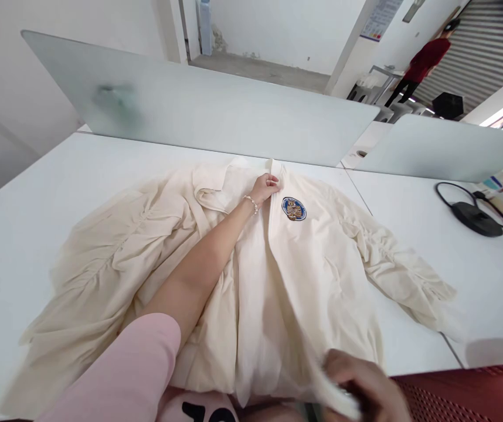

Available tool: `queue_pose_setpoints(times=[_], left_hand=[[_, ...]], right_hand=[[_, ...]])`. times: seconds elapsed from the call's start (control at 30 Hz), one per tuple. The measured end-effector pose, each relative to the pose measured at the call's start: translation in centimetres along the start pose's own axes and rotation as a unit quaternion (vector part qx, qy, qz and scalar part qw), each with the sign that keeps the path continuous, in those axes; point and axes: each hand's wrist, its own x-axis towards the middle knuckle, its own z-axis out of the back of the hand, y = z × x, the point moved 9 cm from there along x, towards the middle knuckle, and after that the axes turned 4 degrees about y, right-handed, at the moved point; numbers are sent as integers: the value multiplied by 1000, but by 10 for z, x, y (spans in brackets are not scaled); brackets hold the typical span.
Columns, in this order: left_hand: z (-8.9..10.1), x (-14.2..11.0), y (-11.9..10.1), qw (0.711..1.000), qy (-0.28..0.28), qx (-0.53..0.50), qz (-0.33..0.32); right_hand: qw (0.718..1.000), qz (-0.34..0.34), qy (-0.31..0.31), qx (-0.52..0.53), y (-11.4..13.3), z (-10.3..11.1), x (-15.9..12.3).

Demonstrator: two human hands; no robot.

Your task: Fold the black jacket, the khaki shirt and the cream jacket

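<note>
A cream jacket (330,258) with gathered sleeves lies spread over the white table, its front open. A round blue patch (294,208) with a brown figure sits on its right-hand front panel. My left hand (267,186), with a bracelet at the wrist, is closed on the upper front edge of that panel near the collar. At the near table edge my right hand (361,384), blurred by motion, grips the lower corner of the same panel, which is lifted a little. The left-hand panel lies folded and wrinkled under my left forearm.
A frosted divider (216,117) runs along the back of the white table (9,234), with a second divider (454,146) to the right. A black ring-shaped stand (475,218) is on the right. Beyond, a person in red (427,61) stands near a shutter. A red perforated seat (466,392) is at lower right.
</note>
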Motion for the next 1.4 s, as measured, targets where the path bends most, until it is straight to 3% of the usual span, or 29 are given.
queue_pose_setpoints(times=[0.07, 0.13, 0.2, 0.3, 0.47, 0.57, 0.7, 0.83, 0.9, 0.97, 1.0, 1.07, 1.13, 1.27, 1.4], left_hand=[[5, 0, -21, 996, -33, 6, -78], [12, 0, -37, 986, -61, 40, -148], [17, 1, -41, 977, -68, 109, -172], [18, 2, -29, 952, -49, 261, -152], [-3, -1, 0, 902, 78, 407, -125], [-15, -3, 5, 877, 113, 443, -147], [-19, -2, 7, 871, 112, 453, -157], [-25, -6, 7, 861, 131, 463, -167], [-27, -7, 6, 854, 135, 472, -171], [-27, -8, 6, 850, 134, 479, -172], [-27, -9, 6, 849, 133, 482, -171], [-26, -10, 5, 848, 129, 485, -170], [-26, -11, 4, 849, 128, 485, -168], [-25, -14, 3, 837, 108, 513, -155], [-18, -15, 3, 830, 60, 539, -129]], right_hand=[[992, 22, 117, -33, 0, -46, 16], [984, 13, 151, -89, -12, -75, 27], [979, 1, 154, -136, -25, -91, 32], [974, -18, 169, -150, -37, -100, 32], [973, -38, 185, -133, -42, -88, 28], [973, -56, 183, -130, -49, -74, 22], [970, -108, 175, -130, -60, -54, 8], [970, -93, 197, -110, -45, -38, 5], [978, -75, 169, -93, -39, -12, 14], [986, -59, 47, -148, -41, 39, 30], [976, -48, -32, -212, -45, 69, 36], [928, -51, -147, -339, -62, 119, 46], [890, -88, -184, -407, -93, 149, 55], [846, -122, -155, -496, -148, 166, 71], [813, -121, -163, -545, -166, 183, 79]])
